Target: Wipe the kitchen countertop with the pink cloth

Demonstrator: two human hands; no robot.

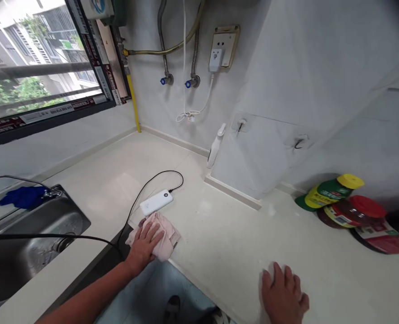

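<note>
My left hand [143,246] is closed over a folded pink cloth [165,234], its fingers bent across the top and pressing it on the countertop near the inner corner edge. Just beyond the cloth lies a white power bank [156,202] with a black cable [142,188] plugged into its end; the cable loops round and runs off to the left. My right hand [283,294] rests on the pale countertop [226,243] at the lower right, fingers apart and holding nothing.
A steel sink [27,252] with a blue cloth [22,197] is on the left. A white spray bottle [216,146] stands by the wall ledge [232,192]. On the right are a green-and-yellow bottle [329,192] and a red-lidded jar [351,211]. A white plug [215,60] sits in the wall socket.
</note>
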